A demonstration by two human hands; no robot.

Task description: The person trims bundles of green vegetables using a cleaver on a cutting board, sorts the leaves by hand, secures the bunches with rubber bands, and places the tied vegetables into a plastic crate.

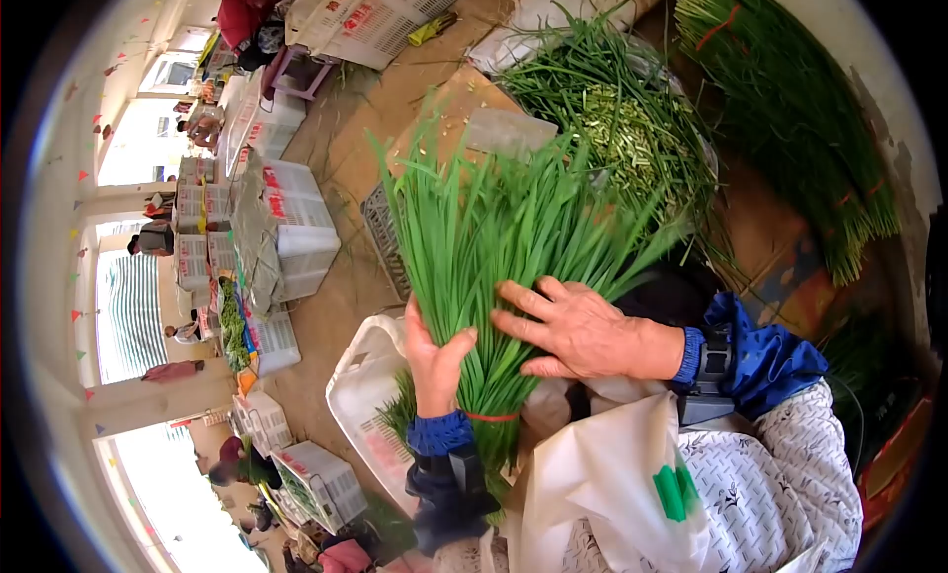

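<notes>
"Stacked white boxes [301, 198] filled the room way off past the left hand [434, 361], lol. What were the hands on?"

"Big bunch of greens [494, 228], red band [491, 417] round it just below both hands. Left hand gripped the side, thumb in front, other fingers mostly hidden. Right hand [583, 331] lay open across the leaves, fingers spread a bit."

"Anything nearby?"

"Yeah, white basket [346, 371] just beside the left wrist, and a messy heap of cuttings [637, 139] out beyond the right hand."
</notes>
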